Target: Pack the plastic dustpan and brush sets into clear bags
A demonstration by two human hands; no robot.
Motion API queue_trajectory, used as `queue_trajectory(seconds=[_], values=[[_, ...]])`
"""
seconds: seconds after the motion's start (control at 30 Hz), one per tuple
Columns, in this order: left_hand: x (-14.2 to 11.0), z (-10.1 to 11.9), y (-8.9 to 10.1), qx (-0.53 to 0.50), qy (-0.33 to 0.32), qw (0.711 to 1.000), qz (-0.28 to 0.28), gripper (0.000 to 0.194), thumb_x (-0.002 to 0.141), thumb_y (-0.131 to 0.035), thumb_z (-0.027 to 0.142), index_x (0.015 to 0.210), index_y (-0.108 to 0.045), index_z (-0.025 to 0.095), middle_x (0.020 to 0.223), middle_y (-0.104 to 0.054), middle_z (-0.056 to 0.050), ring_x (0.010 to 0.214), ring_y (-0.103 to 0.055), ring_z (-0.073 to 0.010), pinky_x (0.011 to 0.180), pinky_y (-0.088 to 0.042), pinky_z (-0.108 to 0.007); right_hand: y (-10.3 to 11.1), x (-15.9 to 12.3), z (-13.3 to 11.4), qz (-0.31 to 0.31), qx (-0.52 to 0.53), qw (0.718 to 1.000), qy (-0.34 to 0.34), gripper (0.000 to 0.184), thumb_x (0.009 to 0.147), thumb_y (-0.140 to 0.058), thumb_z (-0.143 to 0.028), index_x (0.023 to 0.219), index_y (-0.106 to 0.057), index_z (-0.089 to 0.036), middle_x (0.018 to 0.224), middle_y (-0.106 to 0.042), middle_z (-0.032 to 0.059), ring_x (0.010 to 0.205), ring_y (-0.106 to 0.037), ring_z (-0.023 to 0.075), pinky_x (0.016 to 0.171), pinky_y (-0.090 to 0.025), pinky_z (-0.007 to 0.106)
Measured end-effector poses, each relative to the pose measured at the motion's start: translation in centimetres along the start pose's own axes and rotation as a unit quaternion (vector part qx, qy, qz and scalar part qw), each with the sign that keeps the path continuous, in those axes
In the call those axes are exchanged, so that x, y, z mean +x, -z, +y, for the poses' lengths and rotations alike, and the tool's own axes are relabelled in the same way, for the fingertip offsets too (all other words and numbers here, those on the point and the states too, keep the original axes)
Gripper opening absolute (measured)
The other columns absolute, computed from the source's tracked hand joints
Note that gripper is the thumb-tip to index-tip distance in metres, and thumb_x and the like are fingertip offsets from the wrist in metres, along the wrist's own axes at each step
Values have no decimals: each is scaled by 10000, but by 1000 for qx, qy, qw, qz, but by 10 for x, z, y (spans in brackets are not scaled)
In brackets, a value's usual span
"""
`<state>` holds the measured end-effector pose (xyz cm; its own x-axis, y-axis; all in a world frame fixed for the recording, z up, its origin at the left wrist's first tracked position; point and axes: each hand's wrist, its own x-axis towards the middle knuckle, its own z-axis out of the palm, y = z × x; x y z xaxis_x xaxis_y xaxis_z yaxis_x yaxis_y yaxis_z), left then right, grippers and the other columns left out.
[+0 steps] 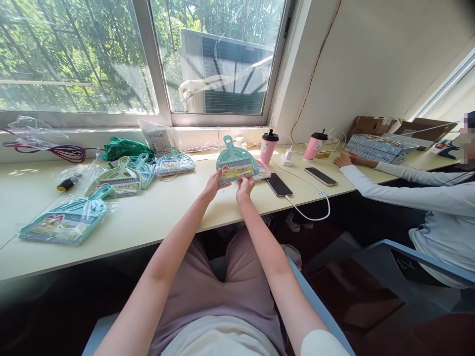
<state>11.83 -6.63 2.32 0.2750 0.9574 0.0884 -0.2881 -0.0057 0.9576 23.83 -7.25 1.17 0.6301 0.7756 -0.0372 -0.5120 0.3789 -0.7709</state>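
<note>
While the teal dustpan set (234, 160) is held above the table (159, 217):
- left hand (213, 185) pinches its corner (thumb in front) at eight o'clock
- right hand (245, 187) pinches five o'clock
- phone (279, 185) lies at four

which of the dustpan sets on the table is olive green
The packaged olive-green dustpan set, left of the held one, beside the black-and-yellow screwdriver; the others nearby are turquoise.
</note>
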Motion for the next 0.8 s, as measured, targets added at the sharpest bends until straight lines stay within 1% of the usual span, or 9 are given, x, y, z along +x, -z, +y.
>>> queue_trajectory(seconds=[0.1, 0.13, 0.2, 0.27, 0.37, 0.53, 0.6, 0.7, 0.8], values=[[-7, -1, 3, 1, 18, 999, -48, 571, 894, -710, 671, 1168, -684, 170, 1313, -731, -185, 1166, -742, -342, 918, -616, -416, -1, 3, -6, 8, 4, 1000, -12, 229, 837, -605, -160, 1058, -663, -180, 1036, -755, 67, 989, -723, 161, 820, -608, 261], [-7, -1, 4, 6, 17, 999, -44, 567, 891, -714, 667, 1172, -682, 176, 1339, -719, -186, 1169, -740, -339, 907, -616, -410, -1, 3, -8, 8, 0, 1000, -13, 223, 836, -608, -159, 1051, -663, -182, 1030, -758, 63, 981, -724, 161, 818, -608, 262], [-6, 2, 7, 16, 0, 1000, -11, 549, 889, -717, 657, 1174, -668, 191, 1365, -709, -175, 1177, -732, -317, 898, -613, -389, 0, 2, -11, 2, -7, 1000, -9, 206, 837, -624, -174, 1039, -663, -186, 1018, -760, 58, 972, -726, 165, 812, -610, 268], [-3, 6, 8, 19, -23, 999, 21, 545, 873, -733, 652, 1177, -645, 208, 1328, -726, -150, 1163, -731, -288, 901, -607, -373, 0, -1, -11, -8, -12, 1000, -8, 196, 841, -639, -190, 1035, -666, -184, 1013, -760, 56, 979, -727, 168, 817, -614, 272], [2, 12, 8, 4, -43, 999, 32, 555, 844, -780, 623, 1182, -609, 219, 1216, -759, -111, 1137, -736, -265, 923, -603, -372, -2, -6, -9, -26, -20, 999, -13, 204, 843, -650, -189, 1045, -679, -181, 1021, -759, 53, 1019, -729, 169, 844, -625, 275], [2, 16, 15, -30, -28, 998, 55, 437, 876, -782, 540, 1113, -608, 217, 1135, -775, -84, 1100, -742, -258, 890, -613, -358, -4, -9, -10, -71, -2, 997, -29, 223, 814, -671, -131, 1027, -704, -186, 948, -764, 36, 977, -738, 168, 872, -642, 297], [1, 18, 22, -39, -26, 998, 51, 435, 875, -778, 543, 1105, -613, 212, 1125, -776, -87, 1084, -746, -261, 856, -619, -356, -4, -8, -12, -89, -2, 995, -38, 233, 800, -666, -99, 1013, -709, -184, 908, -763, 29, 953, -740, 169, 866, -647, 305], [0, 22, 29, -42, -43, 998, 30, 491, 871, -747, 612, 1125, -612, 214, 1123, -776, -93, 1086, -749, -275, 810, -623, -357, -6, -5, -15, -102, -4, 993, -50, 210, 790, -666, -80, 970, -697, -184, 892, -761, 24, 949, -742, 169, 867, -649, 310], [-4, 25, 30, -23, -48, 999, 9, 578, 843, -736, 677, 1161, -623, 208, 1136, -771, -110, 1116, -743, -298, 803, -626, -363, -10, -2, -13, -112, 4, 992, -55, 185, 777, -674, -72, 923, -678, -185, 896, -761, 24, 935, -744, 171, 880, -650, 324]])
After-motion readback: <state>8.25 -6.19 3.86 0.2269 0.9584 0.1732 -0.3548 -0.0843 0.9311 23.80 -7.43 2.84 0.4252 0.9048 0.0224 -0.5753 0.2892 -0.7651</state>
